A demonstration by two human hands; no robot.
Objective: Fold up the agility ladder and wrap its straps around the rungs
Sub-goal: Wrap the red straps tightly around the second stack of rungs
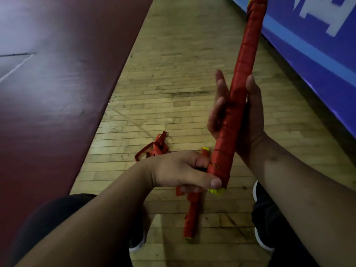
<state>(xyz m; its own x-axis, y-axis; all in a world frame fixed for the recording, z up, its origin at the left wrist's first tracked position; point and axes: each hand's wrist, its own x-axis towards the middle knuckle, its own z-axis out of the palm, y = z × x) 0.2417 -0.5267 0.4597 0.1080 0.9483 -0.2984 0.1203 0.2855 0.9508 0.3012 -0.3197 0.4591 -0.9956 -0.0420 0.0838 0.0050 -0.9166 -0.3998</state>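
Mat (57,74): dark red, along the left of the wooden floor (173,74).
Loose strap (156,148): red, tangled on the floor just beyond the left wrist.
Left hand (179,170): thumb and fingers pinch the lower end of the ladder bundle (242,78).
Second bundle (190,216): lying on the floor below the hands.
Ladder bundle: strap-wound, yellow at its ends, held tilted above the floor.
Right hand (248,120): wide, fingers fairly straight, cradling the bundle's middle.
Banner (308,45): blue, far right.

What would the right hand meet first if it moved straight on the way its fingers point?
Probably nothing close: the right hand points away along the wrapped ladder bundle, over wooden floor; the blue banner lies beyond, depth unclear.
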